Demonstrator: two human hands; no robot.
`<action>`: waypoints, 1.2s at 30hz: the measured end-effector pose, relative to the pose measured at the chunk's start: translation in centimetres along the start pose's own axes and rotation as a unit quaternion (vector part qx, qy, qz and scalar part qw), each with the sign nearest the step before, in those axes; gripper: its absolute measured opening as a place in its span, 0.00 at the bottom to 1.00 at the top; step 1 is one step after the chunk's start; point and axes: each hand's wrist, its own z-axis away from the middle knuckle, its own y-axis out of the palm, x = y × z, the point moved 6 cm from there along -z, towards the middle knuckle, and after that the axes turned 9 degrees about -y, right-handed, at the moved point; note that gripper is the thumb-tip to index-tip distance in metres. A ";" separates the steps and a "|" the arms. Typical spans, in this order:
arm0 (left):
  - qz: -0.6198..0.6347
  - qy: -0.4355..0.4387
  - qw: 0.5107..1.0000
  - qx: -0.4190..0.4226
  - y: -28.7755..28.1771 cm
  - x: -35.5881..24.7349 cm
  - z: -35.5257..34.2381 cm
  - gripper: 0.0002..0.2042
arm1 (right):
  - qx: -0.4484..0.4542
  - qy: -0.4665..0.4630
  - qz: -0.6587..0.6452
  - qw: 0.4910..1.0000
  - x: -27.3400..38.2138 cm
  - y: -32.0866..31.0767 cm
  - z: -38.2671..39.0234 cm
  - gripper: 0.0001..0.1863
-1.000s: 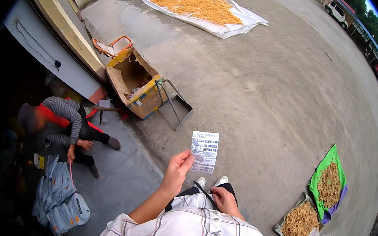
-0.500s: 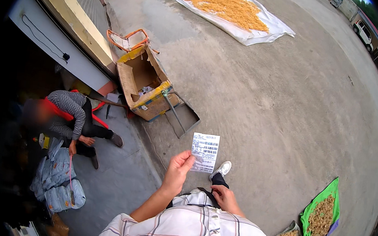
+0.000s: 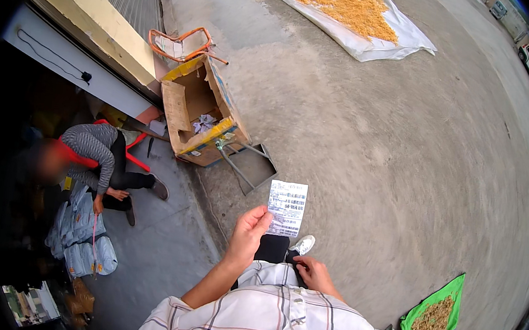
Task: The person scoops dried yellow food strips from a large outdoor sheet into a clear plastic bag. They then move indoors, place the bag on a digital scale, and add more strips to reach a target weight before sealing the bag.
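My left hand (image 3: pixel 248 233) pinches the lower left edge of a white printed paper slip (image 3: pixel 286 207) between thumb and fingers. The slip is held upright and flat in front of me, with rows of dark print across it. Low at my waist, by the hem of my checked shirt (image 3: pixel 249 311), my right hand (image 3: pixel 313 273) hangs with its fingers loosely bent and nothing visible in them. Beneath the slip show my dark trousers and one white shoe (image 3: pixel 303 244).
Ahead to the left stand an open cardboard box (image 3: pixel 202 110), an orange-framed chair (image 3: pixel 180 45) and a long-handled dustpan (image 3: pixel 250 167). At left a seated person (image 3: pixel 95 153) handles grey plastic parcels (image 3: pixel 83 233). Yellow material dries on a white sheet (image 3: pixel 361 46); a green sheet (image 3: pixel 454 307) lies right.
My view has shifted, and my feet have moved: a dark trouser leg now shows under the slip. My left hand still holds the slip; my right hand stays by my waist.
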 end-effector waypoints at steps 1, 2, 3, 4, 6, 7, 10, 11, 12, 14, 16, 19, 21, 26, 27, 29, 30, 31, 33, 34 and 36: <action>0.003 0.000 1.000 -0.001 0.1 -0.6 -1.0 0.10 | -0.004 -0.002 0.003 1.000 0.0 -0.6 -1.1 0.12; 0.005 0.000 1.000 -0.001 0.2 -1.3 -2.1 0.10 | -0.009 -0.004 0.005 1.000 -0.2 -1.1 -2.1 0.12; 0.006 -0.004 1.000 -0.002 0.4 -1.9 -3.4 0.10 | -0.014 -0.006 0.008 1.000 -0.4 -1.7 -3.2 0.12; 0.007 -0.005 1.000 -0.001 0.6 -2.9 -4.7 0.10 | -0.008 0.008 0.011 1.000 -0.7 -2.6 -4.9 0.12; 0.007 -0.009 1.000 0.001 0.5 -4.6 -6.8 0.10 | -0.023 0.009 0.019 1.000 -0.3 -3.8 -7.3 0.12; 0.013 -0.008 1.000 0.002 0.6 -5.4 -8.0 0.10 | -0.027 0.006 0.026 0.999 0.7 -4.9 -8.5 0.12; 0.032 0.015 0.999 0.015 0.4 -8.1 -11.4 0.10 | -0.021 0.020 0.026 0.999 3.8 -6.7 -12.1 0.12; 0.034 0.024 0.999 0.020 0.1 -9.0 -12.5 0.10 | -0.019 0.007 0.032 0.999 4.0 -7.0 -13.2 0.13; 0.040 0.032 0.999 0.018 -0.1 -9.7 -13.4 0.10 | -0.017 -0.006 0.037 0.999 3.8 -7.2 -14.2 0.13; 0.058 0.026 0.998 0.021 -0.5 -10.5 -14.9 0.10 | -0.014 -0.017 0.039 0.999 4.1 -7.4 -15.7 0.13; 0.072 0.023 0.997 0.017 -1.1 -11.3 -16.2 0.10 | -0.012 -0.018 0.039 0.999 4.6 -7.9 -17.4 0.13; 0.091 0.019 0.996 0.000 -1.8 -12.1 -17.8 0.10 | -0.004 -0.002 0.056 0.998 5.9 -8.9 -18.9 0.13; 0.109 0.012 0.994 -0.016 -1.8 -12.5 -18.9 0.10 | -0.008 -0.010 0.047 0.999 5.8 -9.5 -19.8 0.13; 0.126 0.018 0.992 -0.020 -1.1 -13.9 -21.4 0.10 | -0.007 -0.027 0.049 0.998 5.4 -11.2 -22.1 0.13; 0.127 0.021 0.991 -0.025 -1.0 -14.1 -22.0 0.10 | -0.003 -0.029 0.051 0.998 5.4 -11.7 -22.6 0.13; 0.123 0.024 0.991 -0.039 -0.4 -14.7 -23.1 0.10 | 0.004 -0.033 0.049 0.998 5.0 -12.6 -23.7 0.12; 0.121 0.026 0.991 -0.046 -0.1 -14.9 -23.7 0.10 | 0.009 -0.034 0.046 0.998 4.8 -13.1 -24.3 0.12; 0.117 0.032 0.992 -0.044 0.4 -15.3 -24.5 0.10 | 0.011 -0.038 0.045 0.998 4.8 -13.9 -25.2 0.12; 0.108 0.044 0.992 -0.039 1.4 -15.9 -26.2 0.10 | 0.011 -0.036 0.031 0.999 4.5 -15.6 -26.8 0.13; 0.109 0.047 0.992 -0.047 2.0 -16.4 -27.1 0.10 | 0.011 -0.035 0.023 0.999 4.5 -16.5 -27.6 0.13; 0.108 0.052 0.991 -0.064 3.6 -17.3 -29.0 0.10 | 0.008 -0.048 0.017 0.999 4.8 -19.2 -29.5 0.13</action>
